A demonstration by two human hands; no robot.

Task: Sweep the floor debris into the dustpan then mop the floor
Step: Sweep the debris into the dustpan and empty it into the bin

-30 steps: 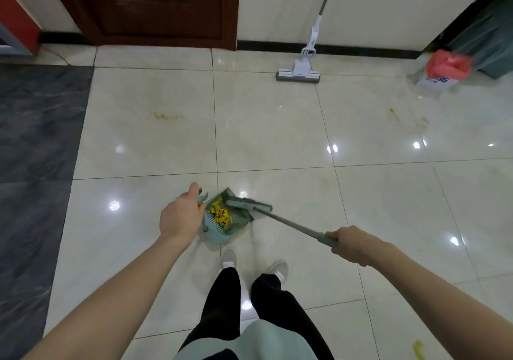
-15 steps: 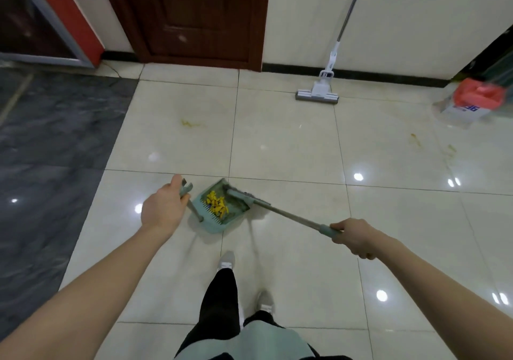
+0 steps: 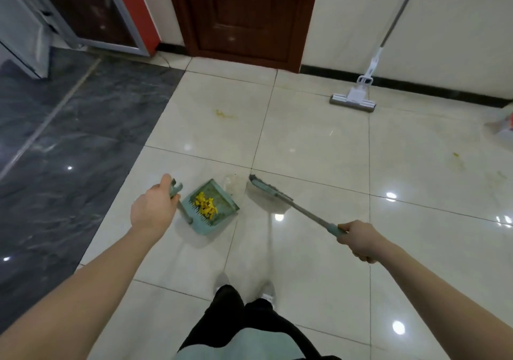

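A: Sweeping status?
B: Mostly done. Yellow debris (image 3: 205,204) is sitting inside the dustpan (image 3: 211,207); left hand (image 3: 153,210) is gripping the dustpan's handle, right hand (image 3: 360,240) is curling round the broom (image 3: 270,191) handle, broom head just beside the pan.
A: Left to do?
B: Yellow stains are showing on the floor (image 3: 319,148). Mop (image 3: 353,99) is leaning at the far wall, untouched; mopping not yet started.
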